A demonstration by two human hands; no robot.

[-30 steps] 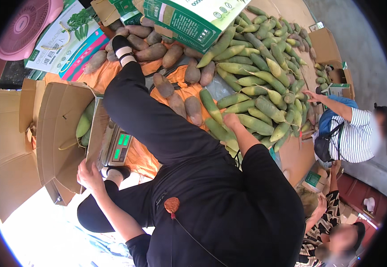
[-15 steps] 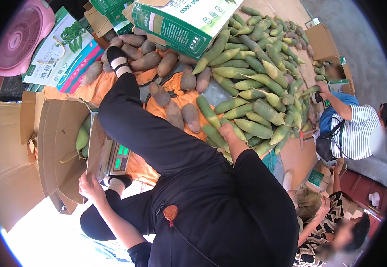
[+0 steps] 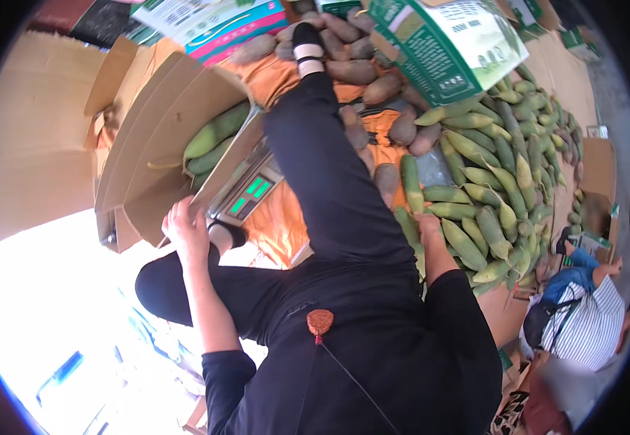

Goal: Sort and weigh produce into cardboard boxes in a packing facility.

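Observation:
My left hand (image 3: pixel 187 226) grips the near edge of an open cardboard box (image 3: pixel 137 145), fingers bent over its rim. Inside the box lie several long green radishes (image 3: pixel 216 133). A digital scale (image 3: pixel 255 190) with lit green readouts sits against the box's right side, partly hidden by it. At the near left edge of a large heap of green radishes (image 3: pixel 485 217), my right hand (image 3: pixel 428 226) is closed on a green radish (image 3: pixel 407 226); its fingertips are mostly hidden. Another radish (image 3: pixel 411 181) lies just beyond that hand.
Brownish-red, potato-like tubers (image 3: pixel 384 89) lie on orange cloth (image 3: pixel 271 232) around my outstretched leg (image 3: pixel 322 159). A green and white carton (image 3: pixel 449 54) stands at the heap's far side. Another person in a striped shirt (image 3: pixel 583 322) is at the right, near an open carton (image 3: pixel 598 170).
The view has turned, so the box, scale and heap appear farther right. My left hand stays at the box edge, and my right hand stays at the heap's near edge.

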